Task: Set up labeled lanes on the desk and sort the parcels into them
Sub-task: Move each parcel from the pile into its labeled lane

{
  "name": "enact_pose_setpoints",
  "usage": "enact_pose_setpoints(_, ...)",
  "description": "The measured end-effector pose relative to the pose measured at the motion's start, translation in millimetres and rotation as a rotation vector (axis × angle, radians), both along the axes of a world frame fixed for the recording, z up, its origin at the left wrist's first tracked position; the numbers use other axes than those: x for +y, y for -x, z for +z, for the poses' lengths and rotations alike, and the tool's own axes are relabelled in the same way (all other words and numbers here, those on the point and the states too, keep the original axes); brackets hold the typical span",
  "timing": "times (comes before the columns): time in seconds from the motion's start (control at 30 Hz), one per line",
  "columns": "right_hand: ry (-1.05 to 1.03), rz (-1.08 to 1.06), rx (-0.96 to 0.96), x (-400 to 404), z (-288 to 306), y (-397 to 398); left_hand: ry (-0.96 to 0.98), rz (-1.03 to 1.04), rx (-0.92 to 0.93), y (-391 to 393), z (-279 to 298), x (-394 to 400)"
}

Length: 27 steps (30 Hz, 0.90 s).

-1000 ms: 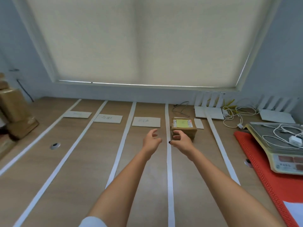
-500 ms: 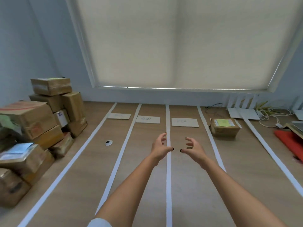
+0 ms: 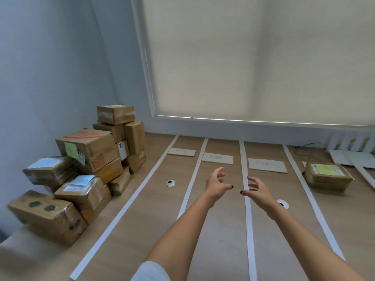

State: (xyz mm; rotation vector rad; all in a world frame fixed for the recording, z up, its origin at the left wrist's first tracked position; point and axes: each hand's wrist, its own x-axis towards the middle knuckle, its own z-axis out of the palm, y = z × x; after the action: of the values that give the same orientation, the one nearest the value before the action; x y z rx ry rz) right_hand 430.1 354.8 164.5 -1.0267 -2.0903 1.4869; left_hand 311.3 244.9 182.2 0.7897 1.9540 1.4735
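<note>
White tape strips (image 3: 245, 165) run from front to back across the wooden desk (image 3: 203, 230) and mark lanes. Three cardboard label cards (image 3: 217, 158) lie at the far ends of the lanes. One brown parcel (image 3: 327, 176) with a yellow-green note sits in the rightmost lane. A pile of brown parcels (image 3: 89, 165) is stacked at the desk's left end against the wall. My left hand (image 3: 216, 184) and my right hand (image 3: 258, 190) hover over the middle lanes, fingers spread, holding nothing, thumbs nearly facing each other.
Two round cable grommets (image 3: 170, 183) sit in the desk, one left of my hands and one by my right wrist. White flat devices and a dark cable (image 3: 306, 147) lie at the far right. A closed roller blind covers the window behind.
The view has swung left, bringing the parcel pile into sight. Both hands have let go of the lone parcel, which now rests in the right lane, and hover empty over the middle.
</note>
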Motion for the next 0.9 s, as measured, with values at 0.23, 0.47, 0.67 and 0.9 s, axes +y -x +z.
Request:
enact_pose_setpoints(0.23,-0.004,0.004,-0.023,-21,-6,46,-0.002,-0.011,-0.02,49,-16,-19)
enact_pose_setpoints(0.47,0.008,-0.038,-0.02,-79,-20,152,0.004,-0.096,-0.008,153,-26,-66)
enact_pose_setpoints(0.67,0.027,-0.152,0.017,-135,0,246,0.006,-0.145,0.014,261,2,-114)
enact_pose_setpoints(0.9,0.047,-0.149,0.031,-194,9,316,0.018,-0.176,-0.017,317,2,-170)
